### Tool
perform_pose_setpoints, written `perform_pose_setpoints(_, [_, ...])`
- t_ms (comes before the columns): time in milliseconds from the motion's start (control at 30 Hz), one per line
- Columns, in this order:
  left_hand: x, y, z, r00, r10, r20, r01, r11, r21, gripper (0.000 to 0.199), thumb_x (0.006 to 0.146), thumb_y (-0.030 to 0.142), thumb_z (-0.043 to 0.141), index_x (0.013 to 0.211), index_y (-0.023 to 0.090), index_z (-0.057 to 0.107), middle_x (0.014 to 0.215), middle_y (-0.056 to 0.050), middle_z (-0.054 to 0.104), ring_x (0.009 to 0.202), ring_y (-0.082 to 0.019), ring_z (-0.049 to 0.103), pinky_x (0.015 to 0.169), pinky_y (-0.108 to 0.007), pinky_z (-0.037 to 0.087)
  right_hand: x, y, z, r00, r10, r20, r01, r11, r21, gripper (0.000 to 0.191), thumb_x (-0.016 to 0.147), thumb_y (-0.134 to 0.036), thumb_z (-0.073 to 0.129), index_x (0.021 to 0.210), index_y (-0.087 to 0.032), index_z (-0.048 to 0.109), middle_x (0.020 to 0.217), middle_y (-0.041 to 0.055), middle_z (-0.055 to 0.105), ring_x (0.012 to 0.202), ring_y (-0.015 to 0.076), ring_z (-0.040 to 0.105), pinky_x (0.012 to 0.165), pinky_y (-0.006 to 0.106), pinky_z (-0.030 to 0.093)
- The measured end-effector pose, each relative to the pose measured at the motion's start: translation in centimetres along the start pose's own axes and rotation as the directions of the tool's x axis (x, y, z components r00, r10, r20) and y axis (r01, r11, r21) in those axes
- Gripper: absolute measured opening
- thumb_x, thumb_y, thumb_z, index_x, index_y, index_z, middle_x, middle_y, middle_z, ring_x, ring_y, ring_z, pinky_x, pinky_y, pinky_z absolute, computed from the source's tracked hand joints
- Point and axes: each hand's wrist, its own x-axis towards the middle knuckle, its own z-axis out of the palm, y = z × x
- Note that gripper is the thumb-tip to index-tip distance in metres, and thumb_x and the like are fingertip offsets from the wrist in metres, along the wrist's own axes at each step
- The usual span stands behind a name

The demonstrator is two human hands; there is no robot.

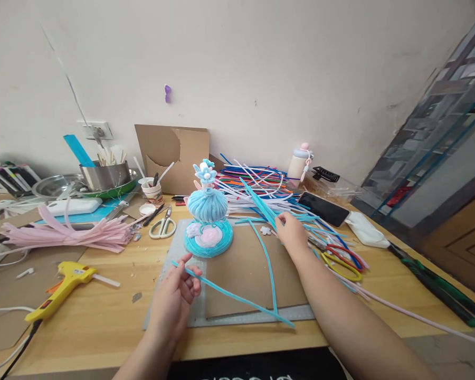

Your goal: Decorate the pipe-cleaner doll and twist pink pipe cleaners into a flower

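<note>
A light-blue pipe cleaner [237, 298] is held near one end by my left hand [176, 293], its free end slanting down to the right. My right hand [291, 232] is closed on a bundle of light-blue pipe cleaners [257, 200] whose tips point up and left. Another light-blue pipe cleaner [268, 258] lies curved on the cardboard sheet [237, 282] between my hands. Just beyond my left hand stands a light-blue pipe-cleaner figure [208, 205] with a pleated skirt-like body and flowers on top. Its round blue base [224, 248] carries a pink-and-white swirl. A small white flower [265, 230] lies nearby.
A yellow glue gun [65, 287] and pink pipe cleaners [67, 232] lie left, with scissors [163, 227] closer in. Yellow-and-red-handled tools [342, 264], a phone [323, 208] and green-and-black cutters [435, 285] are right. Mixed pipe cleaners [257, 177] and a bottle [300, 166] stand behind.
</note>
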Motion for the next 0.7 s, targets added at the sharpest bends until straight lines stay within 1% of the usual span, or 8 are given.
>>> perform_pose_setpoints(133, [0.1,-0.4,-0.2,1.000,-0.012,0.017,0.011,1.000,0.020,0.047,0.073,0.035,0.066,0.113,0.013,0.052,0.067,-0.002,0.062,0.048,-0.009,0.050,0.047,-0.020,0.040,0.4,0.5,-0.2,0.998,-0.043,-0.052,0.048,0.994,0.102,0.025,0.084,-0.031,0.040,0.092,-0.018,0.059,0.094,0.0090,0.066,0.089,0.0237,0.058,0.071,0.030,0.038])
perform_pose_setpoints(200, [0.2,-0.6,-0.4,0.999,0.001,0.042,-0.002,0.999,0.036,0.047,0.073,0.037,0.066,0.112,0.014,0.052,0.070,-0.003,0.063,0.049,-0.010,0.051,0.048,-0.021,0.040,0.7,0.8,-0.1,0.997,-0.050,-0.065,0.058,0.989,0.137,0.027,0.083,-0.030,0.038,0.094,-0.017,0.059,0.094,0.0101,0.065,0.089,0.0239,0.058,0.073,0.031,0.040])
perform_pose_setpoints(300, [0.5,-1.1,-0.7,0.998,0.001,0.063,-0.005,0.998,0.059,0.042,0.075,0.037,0.066,0.108,0.014,0.053,0.073,-0.004,0.064,0.053,-0.010,0.053,0.051,-0.022,0.041,1.0,1.4,0.1,0.998,-0.024,-0.056,0.033,0.987,0.156,0.032,0.083,-0.031,0.037,0.101,-0.016,0.058,0.089,0.0102,0.065,0.080,0.0235,0.058,0.069,0.032,0.041])
perform_pose_setpoints(400, [0.6,-1.6,-0.9,0.997,-0.021,0.077,0.016,0.997,0.071,0.036,0.074,0.036,0.066,0.102,0.015,0.056,0.074,-0.004,0.064,0.054,-0.011,0.053,0.052,-0.022,0.042,1.2,1.8,0.2,1.000,-0.014,-0.002,0.014,0.987,0.158,0.032,0.081,-0.032,0.041,0.102,-0.017,0.060,0.078,0.0068,0.065,0.068,0.0218,0.058,0.063,0.030,0.040])
perform_pose_setpoints(533, [0.6,-1.9,-0.7,0.997,-0.026,0.077,0.019,0.996,0.084,0.032,0.072,0.038,0.067,0.095,0.017,0.059,0.074,-0.003,0.065,0.053,-0.011,0.053,0.052,-0.023,0.042,1.1,2.0,0.5,0.999,-0.026,0.044,0.019,0.988,0.151,0.027,0.079,-0.034,0.048,0.094,-0.018,0.064,0.076,0.0056,0.064,0.069,0.0210,0.058,0.062,0.029,0.039])
perform_pose_setpoints(633, [0.5,-1.8,-0.6,0.996,-0.033,0.084,0.026,0.996,0.084,0.032,0.073,0.038,0.066,0.096,0.017,0.058,0.075,-0.004,0.066,0.054,-0.012,0.054,0.053,-0.024,0.044,1.0,1.9,0.6,0.998,-0.037,0.044,0.030,0.988,0.148,0.027,0.078,-0.035,0.049,0.095,-0.019,0.063,0.075,0.0039,0.063,0.068,0.0196,0.057,0.062,0.029,0.040])
perform_pose_setpoints(700, [0.4,-1.8,-0.5,0.994,-0.043,0.103,0.033,0.996,0.088,0.033,0.074,0.038,0.066,0.098,0.017,0.058,0.079,-0.006,0.067,0.056,-0.012,0.056,0.055,-0.024,0.045,0.9,1.7,0.5,0.999,-0.048,0.021,0.045,0.989,0.144,0.028,0.077,-0.034,0.050,0.096,-0.018,0.062,0.075,0.0039,0.062,0.069,0.0198,0.057,0.063,0.029,0.040])
